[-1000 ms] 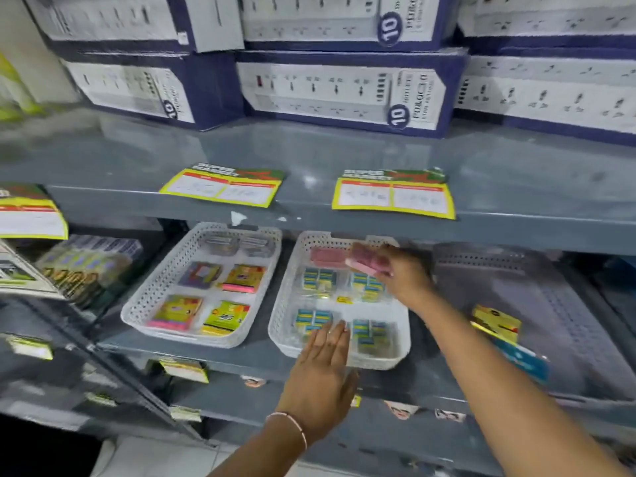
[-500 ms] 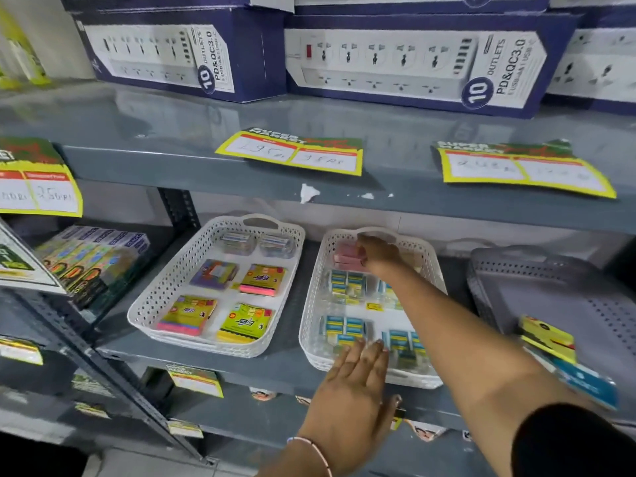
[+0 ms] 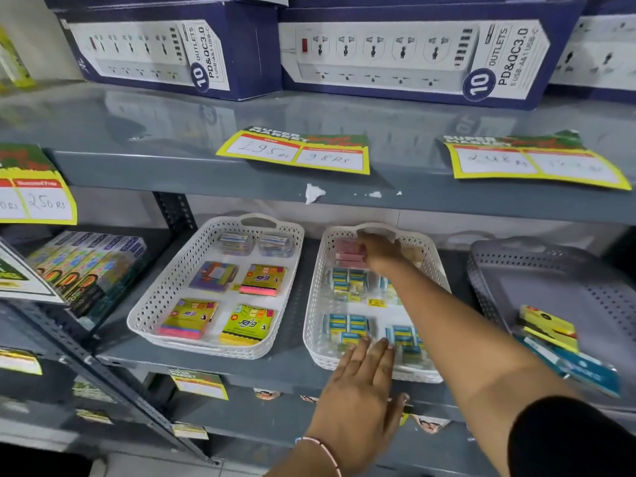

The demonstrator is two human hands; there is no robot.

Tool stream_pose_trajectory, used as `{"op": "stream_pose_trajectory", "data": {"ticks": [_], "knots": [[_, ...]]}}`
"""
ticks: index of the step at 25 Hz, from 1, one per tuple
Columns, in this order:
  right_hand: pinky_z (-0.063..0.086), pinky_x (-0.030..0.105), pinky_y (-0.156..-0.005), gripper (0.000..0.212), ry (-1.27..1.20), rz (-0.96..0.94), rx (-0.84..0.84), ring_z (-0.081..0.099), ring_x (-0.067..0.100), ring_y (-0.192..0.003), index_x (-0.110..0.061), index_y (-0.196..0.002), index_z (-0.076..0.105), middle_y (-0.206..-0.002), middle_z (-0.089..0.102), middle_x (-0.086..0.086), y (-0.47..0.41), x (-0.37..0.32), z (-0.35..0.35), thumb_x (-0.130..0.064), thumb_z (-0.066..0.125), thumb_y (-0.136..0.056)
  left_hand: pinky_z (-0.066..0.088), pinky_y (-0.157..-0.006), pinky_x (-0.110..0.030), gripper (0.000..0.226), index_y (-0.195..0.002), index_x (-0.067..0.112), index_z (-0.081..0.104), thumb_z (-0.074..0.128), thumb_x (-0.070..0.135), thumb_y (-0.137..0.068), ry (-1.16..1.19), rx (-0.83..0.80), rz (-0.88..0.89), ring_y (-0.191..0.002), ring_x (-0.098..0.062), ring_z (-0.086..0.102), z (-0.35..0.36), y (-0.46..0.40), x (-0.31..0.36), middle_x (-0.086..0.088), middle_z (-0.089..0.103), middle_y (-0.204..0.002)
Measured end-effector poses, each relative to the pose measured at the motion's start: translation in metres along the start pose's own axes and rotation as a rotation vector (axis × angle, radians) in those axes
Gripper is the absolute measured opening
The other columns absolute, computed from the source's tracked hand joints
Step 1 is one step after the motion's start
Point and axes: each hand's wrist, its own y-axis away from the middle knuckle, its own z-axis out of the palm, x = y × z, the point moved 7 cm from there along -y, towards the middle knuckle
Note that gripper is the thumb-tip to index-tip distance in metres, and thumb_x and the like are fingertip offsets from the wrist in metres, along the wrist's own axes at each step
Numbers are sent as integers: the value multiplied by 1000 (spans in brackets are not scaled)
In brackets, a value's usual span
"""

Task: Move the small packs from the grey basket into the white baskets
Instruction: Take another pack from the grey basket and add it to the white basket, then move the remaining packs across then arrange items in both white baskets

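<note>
Two white baskets stand side by side on the middle shelf. The left white basket [image 3: 161, 290] holds several colourful packs. My right hand [image 3: 378, 249] reaches to the back of the right white basket [image 3: 316, 290], fingers closed on a pink pack [image 3: 347, 251] lying on a small pink stack. In front of that stack lie several blue-and-yellow packs [image 3: 347, 280]. My left hand [image 3: 361, 390] lies flat, fingers spread, on this basket's front rim and holds nothing. The grey basket [image 3: 550, 287] stands at the right with a yellow pack [image 3: 547, 325] and a blue pack [image 3: 585, 370] in its near corner.
The grey shelf above [image 3: 241, 173] overhangs the baskets and carries yellow price cards [image 3: 296, 153] and blue power-strip boxes [image 3: 395, 53]. A stack of colourful boxes [image 3: 86, 266] lies on the shelf at the left. A slanted metal brace [image 3: 103, 376] crosses the lower left.
My right hand carried the pink pack from over the middle of the right white basket to the stack at its back. The camera moved closer and to the left. My left hand stayed at the front rim.
</note>
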Motion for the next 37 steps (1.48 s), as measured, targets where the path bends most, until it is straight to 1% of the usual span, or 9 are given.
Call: {"op": "stream_pose_trajectory", "data": {"ticks": [3,5,10,15,20,24,26,30,37], "knots": [[12,53,-117,35,55,139,37,40,24,-132,-22,-127,52,-133,55,6,11,2,-10,-17,37,-96,30,-112,-47,63,-147,9,38,43,46,-97,7,-20,-21,-142,-26,29,0,0,1,-7,37,-153],[14,58,-115,44,44,101,52,25,24,-142,-25,-135,46,-151,35,4,26,-3,-22,-16,49,-92,18,-117,-47,67,-152,9,26,36,48,-98,48,-27,-36,-146,-25,13,2,0,1,-4,19,-159],[48,24,-95,33,-327,-21,419,62,24,-110,-23,-108,63,-118,67,4,141,30,-66,-5,65,-80,5,-119,-36,70,-152,6,23,33,48,-96,140,-50,10,-146,-26,5,-2,-10,28,-3,13,-159],[54,40,-87,24,-134,313,526,67,20,-100,-34,-110,58,-111,70,-5,302,149,-98,-27,60,-87,-4,-117,-24,67,-155,18,13,30,50,-99,281,-65,97,-147,-9,1,-6,-61,99,6,9,-161],[13,49,-116,36,101,523,220,45,14,-133,-38,-129,50,-133,59,-8,383,221,-85,-46,42,-95,12,-119,-30,64,-152,11,25,36,45,-99,194,-145,154,-145,-19,20,15,-107,162,-3,24,-158],[44,36,-94,32,13,461,186,68,18,-98,-33,-113,62,-96,75,-2,362,226,-97,-51,50,-88,43,-104,-45,60,-132,2,57,46,38,-84,34,-265,218,-126,-29,53,48,-91,219,-11,57,-136],[52,35,-80,31,-86,448,92,67,25,-97,-28,-111,64,-101,74,3,334,227,-95,-37,62,-81,37,-105,-42,64,-128,1,61,44,43,-82,12,-240,188,-124,-29,55,59,-82,237,-12,59,-133],[54,38,-87,38,6,338,-113,63,30,-105,-21,-117,58,-115,66,11,285,223,-79,-15,63,-80,26,-104,-38,67,-130,1,59,54,45,-80,-21,-154,119,-127,-29,52,56,-78,245,-12,54,-138],[52,31,-68,28,-6,272,-45,66,26,-81,-19,-94,65,-89,70,6,263,237,-78,-37,67,-72,27,-105,-32,76,-129,8,61,68,55,-70,3,-160,107,-128,-22,51,50,-69,240,-5,53,-140]]}}
